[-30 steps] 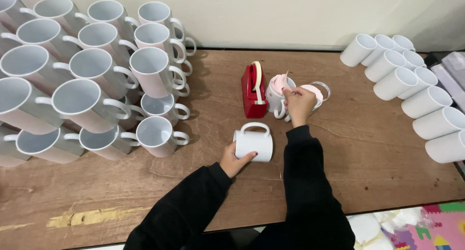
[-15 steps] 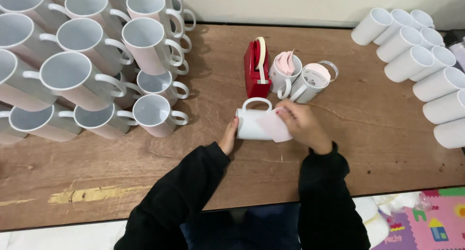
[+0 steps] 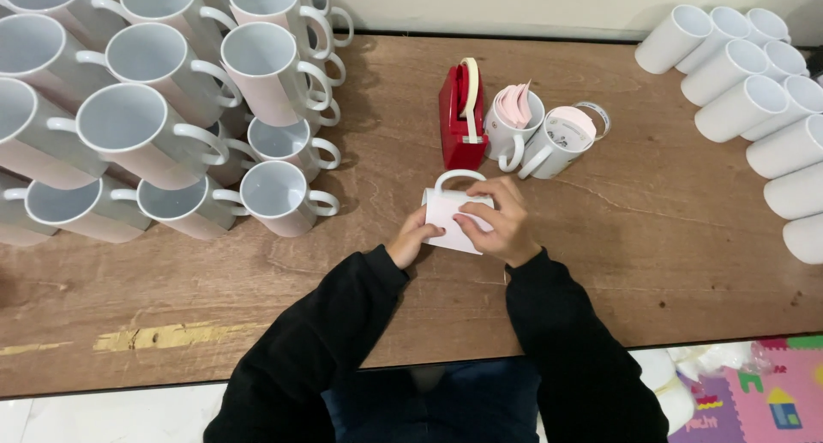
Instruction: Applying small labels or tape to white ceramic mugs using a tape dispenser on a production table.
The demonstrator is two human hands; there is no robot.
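Both black-sleeved arms reach forward, left hand (image 3: 413,240) and right hand (image 3: 499,222) close together, fingers (image 3: 470,226) curled and pressing inward.

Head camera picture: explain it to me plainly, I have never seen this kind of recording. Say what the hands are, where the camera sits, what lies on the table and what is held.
There is no machine here. A person in black sleeves works with two bare hands, and the camera sits on their head, looking down at a wooden table.

The left hand and the right hand both hold a white mug lying on its side, handle pointing away. The right hand presses a pale sheet against its side.

Just beyond stands a red tape dispenser. Beside it are two more white mugs: one stuffed with pink paper sheets, one lying tilted.

On the left is a stacked pile of mugs, openings facing the camera. On the right lies another group of white mugs, on their sides.
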